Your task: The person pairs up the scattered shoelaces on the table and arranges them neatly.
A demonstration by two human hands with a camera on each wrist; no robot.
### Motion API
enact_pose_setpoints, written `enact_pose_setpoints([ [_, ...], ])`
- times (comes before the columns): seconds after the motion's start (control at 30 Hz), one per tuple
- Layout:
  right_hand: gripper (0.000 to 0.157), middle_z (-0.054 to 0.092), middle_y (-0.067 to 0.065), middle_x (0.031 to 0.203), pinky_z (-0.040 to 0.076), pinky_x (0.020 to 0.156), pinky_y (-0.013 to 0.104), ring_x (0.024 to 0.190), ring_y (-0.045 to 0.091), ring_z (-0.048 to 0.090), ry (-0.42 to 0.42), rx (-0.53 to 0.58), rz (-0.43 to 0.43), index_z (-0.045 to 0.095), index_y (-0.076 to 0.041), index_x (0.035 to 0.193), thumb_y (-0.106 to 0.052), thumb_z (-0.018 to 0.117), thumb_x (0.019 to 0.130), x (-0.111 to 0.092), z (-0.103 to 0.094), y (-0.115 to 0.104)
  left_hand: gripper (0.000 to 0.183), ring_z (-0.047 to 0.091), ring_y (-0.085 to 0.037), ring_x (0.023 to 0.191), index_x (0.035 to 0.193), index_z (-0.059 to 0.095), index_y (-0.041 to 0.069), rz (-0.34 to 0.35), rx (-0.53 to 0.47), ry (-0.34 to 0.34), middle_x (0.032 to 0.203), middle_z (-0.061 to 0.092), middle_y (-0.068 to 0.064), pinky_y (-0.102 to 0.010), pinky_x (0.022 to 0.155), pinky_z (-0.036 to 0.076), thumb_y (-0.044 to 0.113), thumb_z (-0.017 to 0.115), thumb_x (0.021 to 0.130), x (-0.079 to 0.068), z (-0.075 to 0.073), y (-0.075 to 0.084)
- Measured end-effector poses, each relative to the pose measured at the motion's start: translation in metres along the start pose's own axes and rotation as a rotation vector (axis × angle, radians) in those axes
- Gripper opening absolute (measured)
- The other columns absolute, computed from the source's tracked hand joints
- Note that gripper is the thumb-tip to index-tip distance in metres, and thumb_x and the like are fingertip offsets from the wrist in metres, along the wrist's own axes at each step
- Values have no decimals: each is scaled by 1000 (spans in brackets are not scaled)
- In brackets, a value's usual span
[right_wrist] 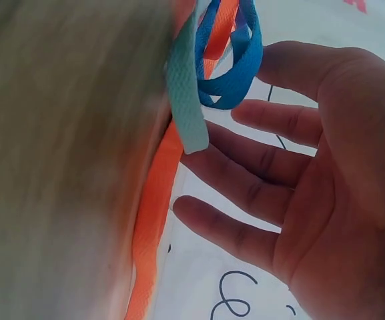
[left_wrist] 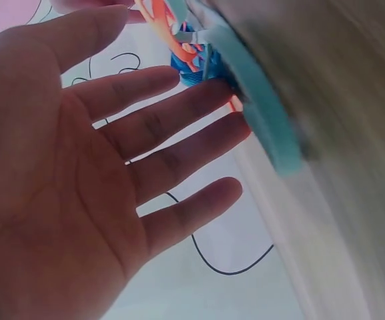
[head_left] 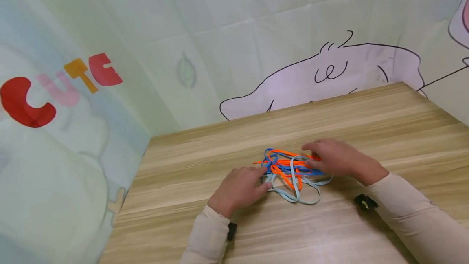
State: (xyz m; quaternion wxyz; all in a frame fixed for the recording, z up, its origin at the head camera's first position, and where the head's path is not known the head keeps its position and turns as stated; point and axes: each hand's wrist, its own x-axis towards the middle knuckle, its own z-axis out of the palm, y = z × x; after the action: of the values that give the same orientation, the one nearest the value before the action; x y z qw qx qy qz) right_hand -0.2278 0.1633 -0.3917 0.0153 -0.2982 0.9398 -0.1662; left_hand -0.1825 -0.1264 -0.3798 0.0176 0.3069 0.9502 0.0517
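A tangle of flat shoelaces lies on the wooden table: an orange lace (head_left: 282, 163), a blue lace (head_left: 271, 159) and a pale blue lace (head_left: 309, 203), with a blue knotted part at its left. My left hand (head_left: 239, 188) is at the tangle's left side. In the left wrist view its fingers (left_wrist: 172, 157) are spread and nearly straight, fingertips right at the laces. At the tangle's right end is my right hand (head_left: 337, 158). The right wrist view shows its fingers (right_wrist: 245, 180) loosely extended beside a blue loop (right_wrist: 235, 87) and a pale lace end (right_wrist: 189, 120), nothing gripped.
The wooden table (head_left: 190, 166) ends at a back edge against a printed cloth (head_left: 234, 52) with cartoon drawings and letters. Dark wrist devices, one at the left wrist (head_left: 232, 231) and one at the right wrist (head_left: 365, 202), hang under the cream sleeves.
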Motion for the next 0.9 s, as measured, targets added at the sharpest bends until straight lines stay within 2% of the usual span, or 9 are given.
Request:
enact_pose_setpoints([
  [0.1,42,56,-7,81,48,67,32,74,12,52,-9,-6,2,67,-2,127,-25,73,92,1,0,-1,35,67,-18,86,120,68,12,-2,-1,-24,98,70,-1,-37,77,54,40,60,99,-1,-3,2],
  [0.2,37,57,-7,80,48,64,29,72,11,51,-18,-13,3,70,-2,122,-21,74,91,2,2,-1,41,68,-19,91,129,66,11,-7,0,-42,106,71,-2,-37,81,54,40,59,100,-2,-6,5],
  [0.3,29,59,-8,80,48,63,28,70,9,52,-21,-23,-12,73,-4,114,-18,76,89,2,2,-1,43,69,-20,94,132,65,12,-15,-5,-46,111,71,-3,-37,83,54,40,58,100,-2,-7,7],
  [0.4,21,58,-8,78,47,62,27,68,9,51,-26,-28,-12,74,-7,106,-19,76,89,2,3,-1,39,67,-17,88,126,66,12,-19,-14,-50,102,70,0,-35,78,53,41,59,100,-3,-8,8],
  [0.53,11,57,-8,76,46,61,28,67,10,50,-42,-25,1,74,-10,96,-19,76,89,2,1,-2,32,58,-13,74,115,66,13,-17,-24,-53,82,59,5,-32,68,49,39,60,99,-4,-9,8],
  [0.8,10,60,-8,76,49,63,29,68,11,52,-96,-20,29,73,-12,89,-22,75,90,1,-3,-4,42,63,-13,83,132,63,13,-26,-26,-54,97,68,2,-34,75,52,40,58,100,-5,-12,10],
  [0.9,10,59,-8,76,49,64,30,69,12,52,-116,-11,45,72,-12,87,-22,75,90,2,-4,-5,41,59,-12,78,131,63,13,-23,-35,-59,92,65,3,-33,72,51,39,58,100,-4,-11,9],
])
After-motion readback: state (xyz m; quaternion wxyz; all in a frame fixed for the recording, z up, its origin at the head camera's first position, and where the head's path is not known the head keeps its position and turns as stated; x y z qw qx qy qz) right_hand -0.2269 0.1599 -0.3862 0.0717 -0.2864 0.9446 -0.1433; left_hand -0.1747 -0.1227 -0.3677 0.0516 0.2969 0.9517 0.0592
